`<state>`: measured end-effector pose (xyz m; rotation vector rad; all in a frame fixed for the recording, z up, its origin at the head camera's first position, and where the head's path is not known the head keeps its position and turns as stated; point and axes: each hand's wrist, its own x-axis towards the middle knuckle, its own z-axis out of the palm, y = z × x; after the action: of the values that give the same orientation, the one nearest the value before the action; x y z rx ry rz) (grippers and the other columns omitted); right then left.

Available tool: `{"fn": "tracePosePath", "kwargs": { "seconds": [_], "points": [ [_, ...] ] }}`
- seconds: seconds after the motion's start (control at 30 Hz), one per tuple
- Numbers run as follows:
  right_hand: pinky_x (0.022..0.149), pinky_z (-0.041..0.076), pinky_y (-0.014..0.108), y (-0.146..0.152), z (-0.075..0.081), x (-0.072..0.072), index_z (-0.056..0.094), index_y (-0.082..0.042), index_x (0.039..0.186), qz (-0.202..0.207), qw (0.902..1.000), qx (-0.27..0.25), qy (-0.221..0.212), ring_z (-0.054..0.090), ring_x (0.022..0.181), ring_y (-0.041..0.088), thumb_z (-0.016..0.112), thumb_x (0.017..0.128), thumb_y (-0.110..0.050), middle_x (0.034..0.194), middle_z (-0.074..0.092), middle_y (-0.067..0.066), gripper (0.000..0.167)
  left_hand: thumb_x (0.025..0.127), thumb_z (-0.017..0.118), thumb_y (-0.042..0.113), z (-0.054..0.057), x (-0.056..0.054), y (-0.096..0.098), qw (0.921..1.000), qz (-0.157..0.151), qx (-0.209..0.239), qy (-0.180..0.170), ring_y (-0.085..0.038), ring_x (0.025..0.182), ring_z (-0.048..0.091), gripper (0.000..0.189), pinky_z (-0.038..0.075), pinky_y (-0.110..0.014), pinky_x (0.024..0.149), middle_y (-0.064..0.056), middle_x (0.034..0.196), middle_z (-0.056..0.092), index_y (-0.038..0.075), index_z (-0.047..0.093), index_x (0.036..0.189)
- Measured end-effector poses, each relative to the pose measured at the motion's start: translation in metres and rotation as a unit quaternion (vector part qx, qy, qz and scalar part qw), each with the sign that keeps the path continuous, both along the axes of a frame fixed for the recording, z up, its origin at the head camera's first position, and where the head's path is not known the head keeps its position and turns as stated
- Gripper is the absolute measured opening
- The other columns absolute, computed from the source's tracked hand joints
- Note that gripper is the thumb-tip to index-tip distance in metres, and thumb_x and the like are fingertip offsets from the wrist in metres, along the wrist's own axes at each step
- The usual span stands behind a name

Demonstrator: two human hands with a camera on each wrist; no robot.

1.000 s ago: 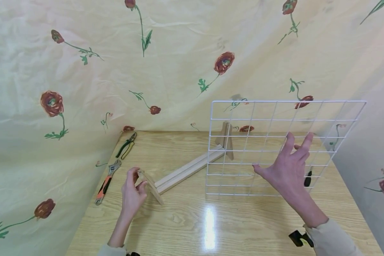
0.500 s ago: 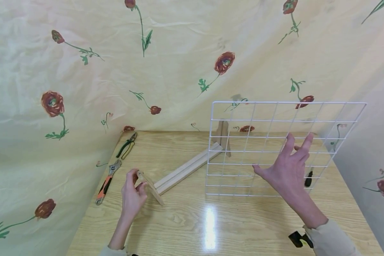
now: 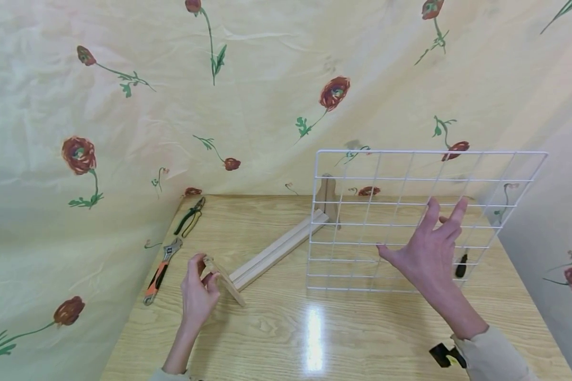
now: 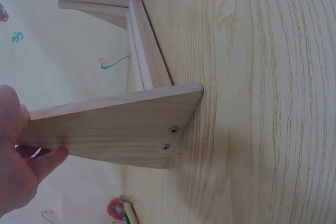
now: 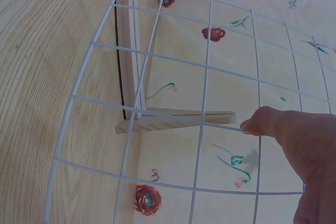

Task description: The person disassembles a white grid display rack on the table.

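Note:
A wooden stand [image 3: 278,248] lies diagonally on the table, its grooved crossbar joining two tapered end boards. My left hand [image 3: 197,288] pinches the top of the near end board [image 4: 115,129] between thumb and fingers; two bolt heads [image 4: 174,129] show low on that board's outer face. In my right hand [image 3: 431,248] I hold a white wire grid panel [image 3: 431,152] up on its side, thumb and spread fingers hooked at its wires. The far end board [image 5: 173,121] of the stand shows behind the grid in the right wrist view.
Pliers [image 3: 189,217] and an adjustable wrench [image 3: 162,271] with orange-and-black handles lie along the table's left side. A black-handled tool [image 3: 461,266] lies behind the grid at the right. Flowered cloth [image 3: 267,106] hangs behind the table [image 3: 276,338].
The stand's far end has swung a little to the left and toward the back, its near end pivoting by my left hand. My right hand and the grid stay almost in place.

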<state>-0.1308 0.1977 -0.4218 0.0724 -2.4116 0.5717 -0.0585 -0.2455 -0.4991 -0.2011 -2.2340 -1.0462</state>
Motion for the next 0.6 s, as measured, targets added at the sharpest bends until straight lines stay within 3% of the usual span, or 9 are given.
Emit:
{"fn": "tracePosePath", "kwargs": {
  "seconds": [0.3,0.47,0.53,0.6],
  "points": [
    [0.050,0.045,0.056,0.0006,-0.0011,-0.0012,0.017,0.001,0.144,-0.002,0.9999,0.007,0.010,0.037,0.097,0.058,0.099,0.043,-0.031,0.155,-0.005,0.039,0.133,0.076,0.072,-0.023,-0.0022,0.0022,-0.0005,0.9998,-0.005,-0.001,0.019,-0.054,0.105,0.060,0.054,0.059,-0.050,0.073,-0.033,0.109,0.057,-0.015,0.045,0.122],
    [0.049,0.045,0.056,0.0010,-0.0015,-0.0013,0.016,0.001,0.145,-0.002,0.9999,0.008,0.008,0.037,0.096,0.058,0.099,0.044,-0.031,0.155,-0.006,0.038,0.134,0.092,0.069,0.002,-0.0030,0.0043,-0.0006,0.9996,-0.009,0.001,0.028,-0.050,0.103,0.062,0.042,0.059,-0.047,0.073,-0.028,0.107,0.058,-0.016,0.045,0.123],
    [0.049,0.044,0.055,0.0013,-0.0018,-0.0014,0.016,0.001,0.145,-0.001,0.9999,0.009,0.010,0.037,0.094,0.057,0.099,0.044,-0.031,0.155,-0.005,0.039,0.134,0.094,0.068,0.008,-0.0028,0.0056,-0.0002,0.9997,-0.005,0.002,0.025,-0.048,0.103,0.063,0.043,0.059,-0.047,0.074,-0.027,0.106,0.059,-0.015,0.045,0.123],
    [0.050,0.043,0.054,0.0016,-0.0021,-0.0015,0.016,0.001,0.145,-0.001,0.9999,0.009,0.010,0.037,0.094,0.057,0.099,0.043,-0.030,0.155,-0.005,0.039,0.135,0.093,0.069,0.004,-0.0021,0.0063,0.0003,0.9997,0.000,0.001,0.024,-0.048,0.103,0.063,0.043,0.059,-0.047,0.073,-0.026,0.105,0.059,-0.014,0.045,0.123]
  ]
}}
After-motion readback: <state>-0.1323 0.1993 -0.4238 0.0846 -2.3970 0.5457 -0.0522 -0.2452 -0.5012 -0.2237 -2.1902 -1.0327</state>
